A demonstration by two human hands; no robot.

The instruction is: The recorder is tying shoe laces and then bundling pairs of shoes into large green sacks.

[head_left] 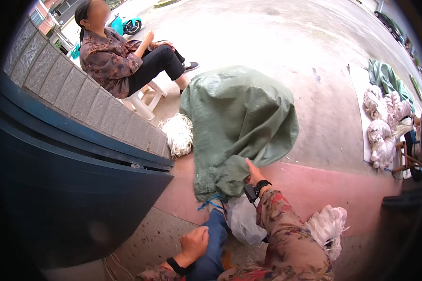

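A large green woven sack [239, 112], full and creased, stands on the ground in front of my legs. My right hand [254, 173] is closed on a fold at its near right side, thumb up; the other fingers are partly hidden. My left hand [194, 241] is curled into a fist over my jeans [214, 239], with nothing showing in it. A blue tie [210, 202] lies at the sack's near lower edge. Below my right wrist hangs a translucent white plastic bag [244, 220], beside a small black object [251, 193].
A seated person [112, 61] is at the far left on a white stool [145, 100]. White cord [177, 135] is heaped left of the sack. Pale glove-like bundles [382, 136] lie at right, another bundle [328, 227] by my right forearm. A dark blue door [75, 196] borders the left.
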